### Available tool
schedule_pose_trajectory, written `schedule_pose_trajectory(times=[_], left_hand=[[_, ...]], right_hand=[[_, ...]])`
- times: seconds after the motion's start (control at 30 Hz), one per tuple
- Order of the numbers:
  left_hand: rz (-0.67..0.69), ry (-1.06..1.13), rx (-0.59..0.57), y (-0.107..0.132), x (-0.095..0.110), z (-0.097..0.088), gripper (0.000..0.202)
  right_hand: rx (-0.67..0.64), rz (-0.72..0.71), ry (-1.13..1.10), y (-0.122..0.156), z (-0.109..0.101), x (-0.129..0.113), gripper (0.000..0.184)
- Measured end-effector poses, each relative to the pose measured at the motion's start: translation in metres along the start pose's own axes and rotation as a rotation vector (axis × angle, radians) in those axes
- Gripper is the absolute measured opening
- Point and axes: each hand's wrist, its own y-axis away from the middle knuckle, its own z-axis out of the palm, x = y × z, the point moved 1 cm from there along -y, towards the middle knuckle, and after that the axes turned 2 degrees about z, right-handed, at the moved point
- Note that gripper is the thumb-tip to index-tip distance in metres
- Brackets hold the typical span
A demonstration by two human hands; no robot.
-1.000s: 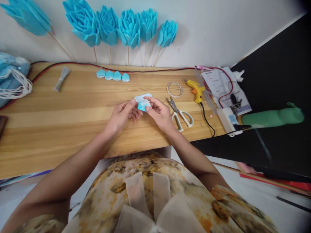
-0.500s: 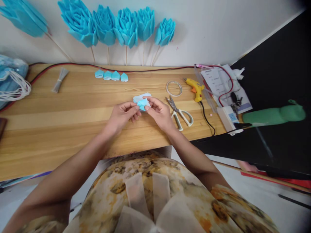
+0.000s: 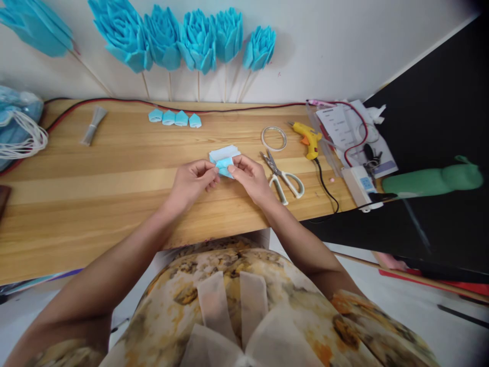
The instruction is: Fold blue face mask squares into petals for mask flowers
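Between my two hands is a small light-blue fabric piece (image 3: 224, 165), partly folded over. My left hand (image 3: 193, 182) pinches its left edge between thumb and fingers. On the other side, my right hand (image 3: 250, 177) grips its right edge, thumb toward me. Just behind it lies a stack of pale-blue pieces (image 3: 224, 152) on the wooden table, partly covered by the held piece and my fingers. Several folded blue petals (image 3: 181, 119) sit in a row farther back. Close to my right hand rest scissors (image 3: 281, 176) with white handles, their blades slightly apart.
A roll of tape (image 3: 274, 138) and a yellow glue gun (image 3: 308, 140) lie to the right, near a white power strip (image 3: 361, 188) and a green bottle (image 3: 431, 181). Blue fabric flowers (image 3: 198, 43) on sticks lean on the wall. A bundle of thin ties (image 3: 93, 125) lies left.
The fabric piece has turned and folded a little in my fingers. My right hand has shifted very slightly; the things on the table stay put.
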Motion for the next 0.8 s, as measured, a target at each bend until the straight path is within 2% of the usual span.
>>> schedule_pose_trajectory(times=[0.4,0.57,0.67,0.8], left_hand=[[0.012,0.045,-0.067,0.0,0.0,0.001,0.024],[-0.043,0.119,-0.031,-0.002,-0.001,-0.003,0.021],[-0.091,0.171,-0.006,-0.002,0.001,-0.004,0.017],[-0.12,0.221,0.001,-0.002,0.004,-0.004,0.017]], right_hand=[[0.033,-0.011,0.015,0.001,0.0,-0.004,0.031],[0.029,-0.042,0.028,0.0,-0.004,-0.001,0.03],[0.051,-0.109,0.074,-0.002,-0.01,0.002,0.032],[0.097,-0.293,0.238,-0.002,-0.017,0.001,0.031]])
